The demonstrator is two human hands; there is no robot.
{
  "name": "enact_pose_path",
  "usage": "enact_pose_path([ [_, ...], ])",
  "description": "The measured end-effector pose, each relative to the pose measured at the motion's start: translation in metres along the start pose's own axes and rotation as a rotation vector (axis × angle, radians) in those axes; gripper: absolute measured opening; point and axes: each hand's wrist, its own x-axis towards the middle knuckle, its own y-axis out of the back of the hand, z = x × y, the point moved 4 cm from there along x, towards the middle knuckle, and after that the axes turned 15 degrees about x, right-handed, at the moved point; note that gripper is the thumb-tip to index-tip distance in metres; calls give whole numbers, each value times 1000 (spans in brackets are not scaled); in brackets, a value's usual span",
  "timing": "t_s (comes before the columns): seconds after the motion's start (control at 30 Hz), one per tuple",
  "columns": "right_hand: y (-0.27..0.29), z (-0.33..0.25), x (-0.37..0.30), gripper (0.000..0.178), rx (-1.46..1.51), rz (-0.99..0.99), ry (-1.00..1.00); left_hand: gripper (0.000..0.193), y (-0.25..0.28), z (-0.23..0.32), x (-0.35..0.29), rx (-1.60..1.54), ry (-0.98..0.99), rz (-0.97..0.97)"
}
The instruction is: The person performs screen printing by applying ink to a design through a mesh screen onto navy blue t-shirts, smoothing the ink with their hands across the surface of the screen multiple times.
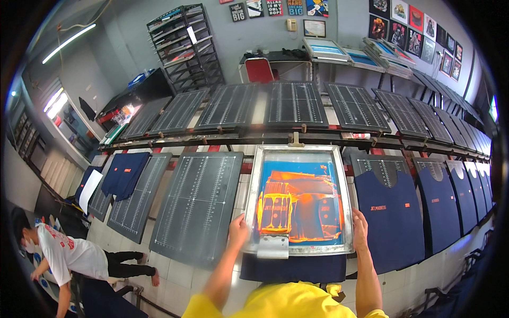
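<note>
With both hands I grip a metal-rimmed printing screen [346, 201] by its sides, near its lower half. My left hand [238, 231] is closed on the left rim and my right hand [360, 227] on the right rim. The screen's blue mesh [310, 167] is smeared with bright orange ink [323, 233]. A squeegee [273, 247] with a pale metal handle rests inside at the lower left, over the ink. Below the screen's near edge, navy fabric [310, 268] shows; the board beneath is hidden.
Bare black printing boards [196, 206] stand at left, and navy shirts [392, 222] lie on boards at right. Folded navy garments [125, 175] sit farther left. Another row of boards [297, 103] runs behind a rail. A person [79, 246] bends over at lower left.
</note>
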Motion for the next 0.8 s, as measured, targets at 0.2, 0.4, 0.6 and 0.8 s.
enact_pose_path([
  [0.2, 15, 16, 1, 49, -112, 24, 44, 37, 0, 0, 1, -7, 29, -30],
  [0.4, 11, 17, -1, 50, -123, 8, 47, 38, 6, 12, -6, -61, 113, -47],
  [0.6, -6, 10, -8, 48, -156, 30, 41, 40, 5, 7, -6, -100, 118, -94],
  [0.8, -1, 26, -8, 48, -187, 57, 89, 41, -11, -8, -5, 0, 71, -76],
])
